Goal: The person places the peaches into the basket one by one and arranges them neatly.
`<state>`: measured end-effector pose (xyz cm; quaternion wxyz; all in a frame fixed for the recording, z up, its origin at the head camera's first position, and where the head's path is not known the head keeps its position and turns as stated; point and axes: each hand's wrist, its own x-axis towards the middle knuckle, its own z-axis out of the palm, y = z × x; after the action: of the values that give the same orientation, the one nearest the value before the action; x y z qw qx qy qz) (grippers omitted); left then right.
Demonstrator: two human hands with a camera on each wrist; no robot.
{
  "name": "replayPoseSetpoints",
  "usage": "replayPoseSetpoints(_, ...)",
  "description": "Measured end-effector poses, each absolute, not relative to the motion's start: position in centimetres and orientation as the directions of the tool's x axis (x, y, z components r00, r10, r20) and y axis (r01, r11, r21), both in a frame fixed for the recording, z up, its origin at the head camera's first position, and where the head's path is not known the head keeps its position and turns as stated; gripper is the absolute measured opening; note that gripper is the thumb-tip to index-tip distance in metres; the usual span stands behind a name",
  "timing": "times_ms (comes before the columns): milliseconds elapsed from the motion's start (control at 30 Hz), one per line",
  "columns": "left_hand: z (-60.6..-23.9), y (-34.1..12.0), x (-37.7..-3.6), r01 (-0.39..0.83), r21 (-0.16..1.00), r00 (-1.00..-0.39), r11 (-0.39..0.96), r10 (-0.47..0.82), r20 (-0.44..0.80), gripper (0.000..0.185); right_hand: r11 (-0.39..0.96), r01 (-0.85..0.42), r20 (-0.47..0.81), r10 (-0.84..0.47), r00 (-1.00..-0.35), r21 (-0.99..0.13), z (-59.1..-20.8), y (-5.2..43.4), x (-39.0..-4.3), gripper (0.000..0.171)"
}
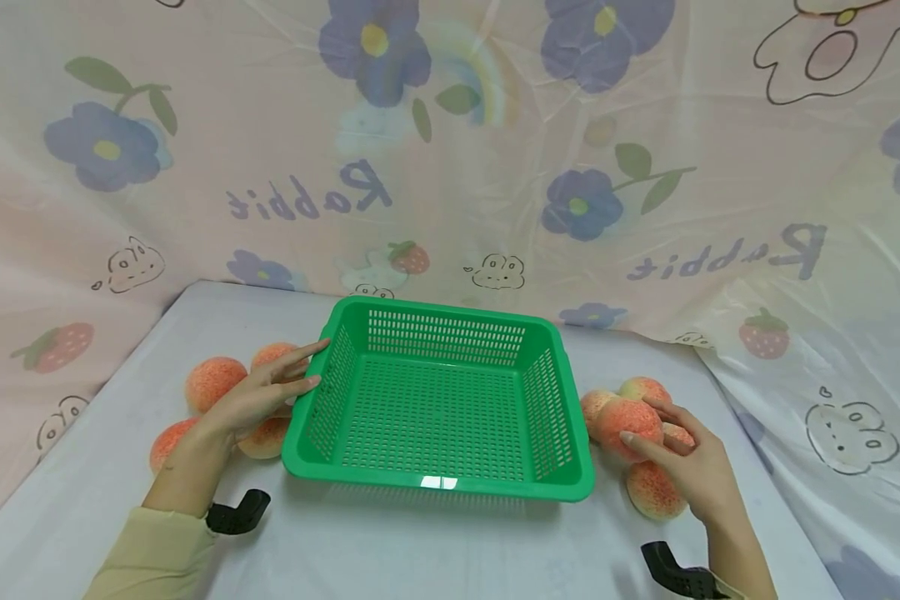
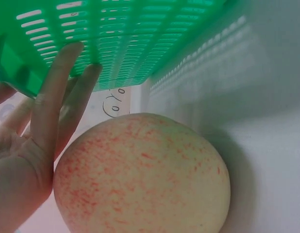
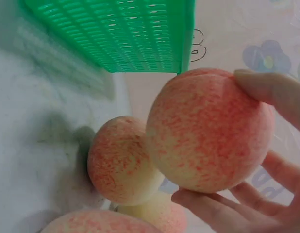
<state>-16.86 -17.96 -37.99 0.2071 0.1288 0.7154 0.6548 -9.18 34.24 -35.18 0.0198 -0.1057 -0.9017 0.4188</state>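
Note:
A green plastic basket with slotted walls stands in the middle of the table. My left hand is at its left side; in the left wrist view, long, nearly straight fingers touch the outer wall. Several peaches lie around that hand, one close beneath the fingers. On the right, my right hand holds a red-orange peach between thumb and fingers, just outside the basket's right wall. In the right wrist view, the held peach is above other peaches.
A white cloth covers the table. Behind it hangs a curtain printed with flowers and rabbits. More peaches lie left of the basket, and another lies near my right hand. Black wrist mounts stick out by both wrists.

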Motion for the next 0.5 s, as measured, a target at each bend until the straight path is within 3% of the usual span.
replayPoseSetpoints(333,-38.1,-18.0,-16.9,-0.093,0.990,-0.879,0.104,0.458,-0.131,0.066,0.586,0.168,-0.042,0.222,-0.974,-0.793,-34.0,33.8,-10.3,0.071)
replayPoseSetpoints(500,-38.1,-18.0,-17.0,-0.094,0.989,-0.882,0.115,0.452,-0.136,0.066,0.633,0.151,-0.025,0.204,-0.979,-0.759,-32.8,33.3,-11.1,0.068)
